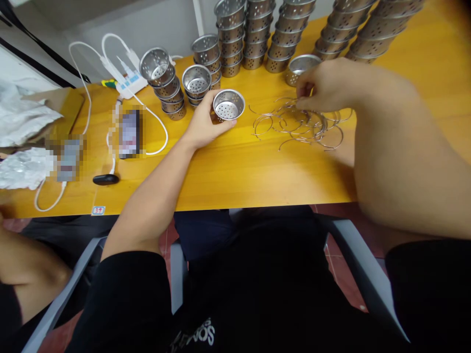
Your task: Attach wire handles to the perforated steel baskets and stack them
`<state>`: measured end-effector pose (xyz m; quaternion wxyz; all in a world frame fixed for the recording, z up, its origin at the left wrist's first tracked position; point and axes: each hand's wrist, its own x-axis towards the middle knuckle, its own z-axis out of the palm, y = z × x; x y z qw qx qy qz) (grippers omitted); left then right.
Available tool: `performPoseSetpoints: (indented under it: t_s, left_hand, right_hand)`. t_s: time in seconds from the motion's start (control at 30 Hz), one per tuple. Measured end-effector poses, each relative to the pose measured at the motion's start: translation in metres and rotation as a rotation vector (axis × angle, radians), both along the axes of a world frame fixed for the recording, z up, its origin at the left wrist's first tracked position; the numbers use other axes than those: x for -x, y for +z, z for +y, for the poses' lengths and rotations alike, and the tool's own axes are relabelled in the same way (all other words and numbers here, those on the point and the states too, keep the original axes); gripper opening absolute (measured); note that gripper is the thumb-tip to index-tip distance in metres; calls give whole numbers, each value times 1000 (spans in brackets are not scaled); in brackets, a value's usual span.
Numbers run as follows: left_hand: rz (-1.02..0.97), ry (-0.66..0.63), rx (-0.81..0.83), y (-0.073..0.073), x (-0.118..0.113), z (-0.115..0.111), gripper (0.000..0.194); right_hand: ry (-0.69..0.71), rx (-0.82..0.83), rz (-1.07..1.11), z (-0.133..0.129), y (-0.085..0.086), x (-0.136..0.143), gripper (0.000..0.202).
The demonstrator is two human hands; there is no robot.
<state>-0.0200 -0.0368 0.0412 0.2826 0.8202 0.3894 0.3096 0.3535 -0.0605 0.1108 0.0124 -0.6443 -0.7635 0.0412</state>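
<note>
My left hand [206, 120] is wrapped round a perforated metal strainer cup [228, 105], its open top facing up toward me. To the right, a loose tangle of thin wire rings [294, 122] lies on the table. Over the far side of that tangle is my right hand [324, 86], fingers pinched together; what they hold, if anything, cannot be made out. Just behind the right hand's fingers stands another metal cup [300, 66]. Close beyond my left hand is a short stack of the same cups [196, 81].
Tall stacks of cups [257, 34] line the back of the yellow table [235, 176]. At left are a cup stack [165, 88], a power strip [132, 84] with white cables, two blurred phones, a black oval device [106, 179] and plastic bags [25, 166]. Another person's arm [29, 260] shows at far left.
</note>
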Motion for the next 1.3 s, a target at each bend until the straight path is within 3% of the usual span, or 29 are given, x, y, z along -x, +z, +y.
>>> performPoseSetpoints:
  t_s: [0.27,0.4,0.53,0.63,0.7,0.8,0.97,1.3]
  left_hand:
    - [-2,-16,10,-2,2,8,93]
    - [-50,5,2,-1,4,6,105]
    - [-35,-2,-38,-1,7,5,115]
    - [26,9,-67,-3,8,7,116]
    - [47,15,-74,-5,7,8,116]
    - [36,15,-62,-7,5,9,117]
    - [32,21,-55,-8,2,7,107]
    - [48,7,-75,-20,-14,6,95]
  right_hand:
    - [6,-190,210,-15,7,8,28]
    - [36,-265,405,-26,11,28,13]
    - [64,-359,464,-26,-1,47,28]
    - [99,-408,699,-21,-20,61,32]
    - [132,-360,823,-19,-31,72,32]
    - [127,-273,836,-21,-36,85,32]
    - [85,-176,764,-26,-31,94,46]
    - [122,-160,846,-27,-33,97,43]
